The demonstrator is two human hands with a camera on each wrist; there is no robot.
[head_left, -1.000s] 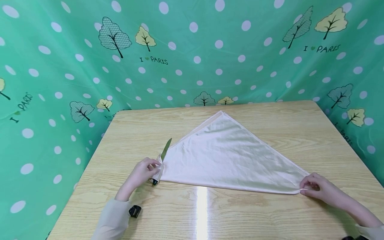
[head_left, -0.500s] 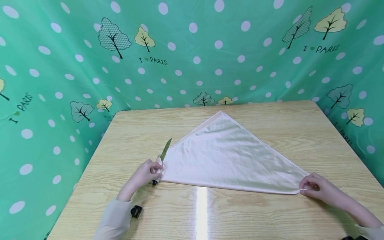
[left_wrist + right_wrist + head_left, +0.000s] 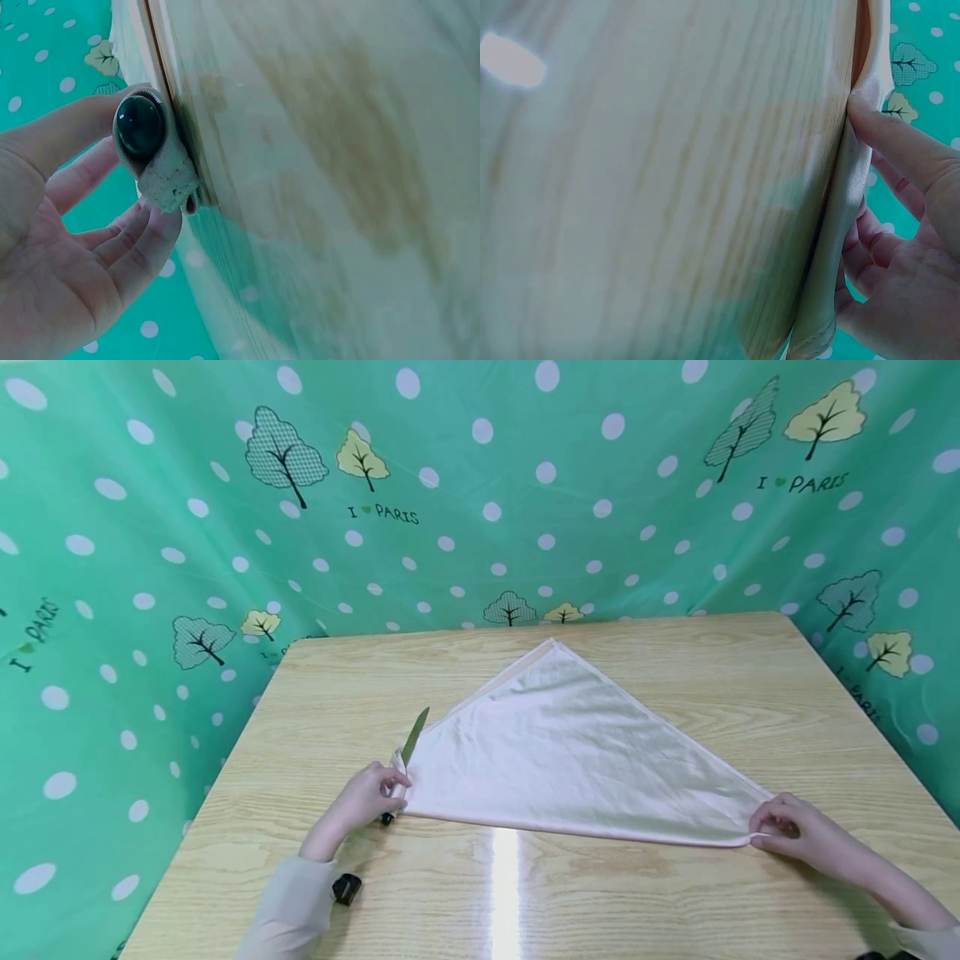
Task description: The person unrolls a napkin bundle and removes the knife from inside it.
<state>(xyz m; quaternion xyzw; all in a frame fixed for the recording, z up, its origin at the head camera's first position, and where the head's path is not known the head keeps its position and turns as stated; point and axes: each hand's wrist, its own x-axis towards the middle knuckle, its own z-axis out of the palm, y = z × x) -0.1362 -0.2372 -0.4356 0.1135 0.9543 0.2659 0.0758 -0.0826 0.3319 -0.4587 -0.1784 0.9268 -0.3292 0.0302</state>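
Observation:
A pale satiny cloth (image 3: 570,752), folded to a triangle, lies on the table with its point toward the back. At its left corner lies a knife (image 3: 415,737), its pointed blade jutting out toward the back. Cloth is wrapped round its handle, and only the black handle end (image 3: 139,126) shows. My left hand (image 3: 369,793) holds this wrapped handle between thumb and fingers. Far to the right, my right hand (image 3: 806,835) pinches the cloth's right corner. In the right wrist view, the thumb and fingers of that hand grip the cloth's folded edge (image 3: 847,172).
The wooden table (image 3: 637,902) carries a bright strip of reflected light in front of the cloth. A green dotted curtain (image 3: 480,510) hangs behind it and along both sides. A small black device (image 3: 347,889) sits at the left wrist.
My left hand has shifted slightly to the right, its fingers coming further over the wrapped handle. The knife, the cloth's spread and my right hand stay nearly the same.

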